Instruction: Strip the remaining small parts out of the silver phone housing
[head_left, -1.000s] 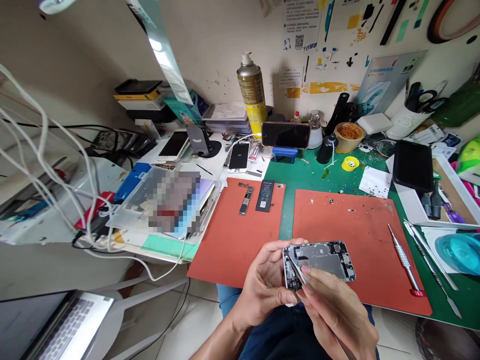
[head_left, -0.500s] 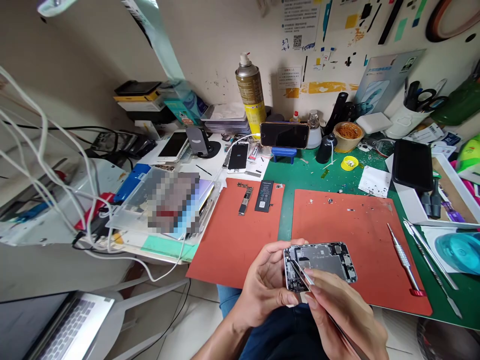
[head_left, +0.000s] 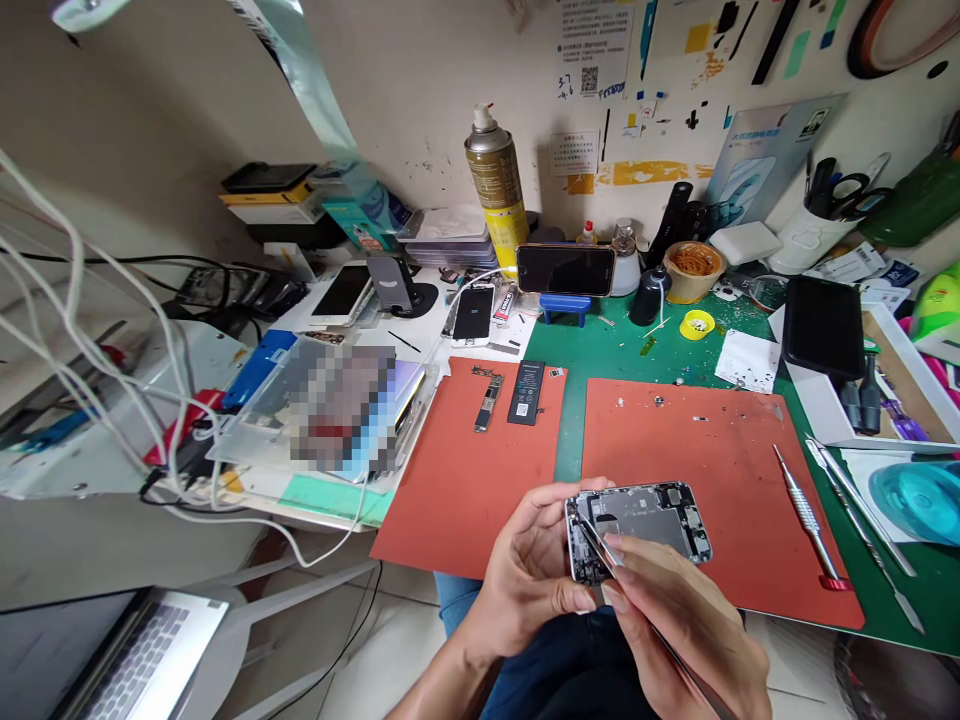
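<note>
My left hand (head_left: 525, 575) grips the phone (head_left: 656, 520) nearer me than the battery (head_left: 526, 390), my right hand (head_left: 671, 620) pinching tweezers (head_left: 598, 541); likely light, delicate inside, it's best held by its edges.

A gold-and-yellow spray can (head_left: 496, 190) stood upright at the far side, left of a dark-screened phone (head_left: 566, 270) propped sideways on a blue stand (head_left: 564, 304). A white cup (head_left: 804, 243) stood far right; a small yellow dish (head_left: 685, 327) sat nearer, to its left. An open laptop (head_left: 150, 645) was observed near left.
</note>
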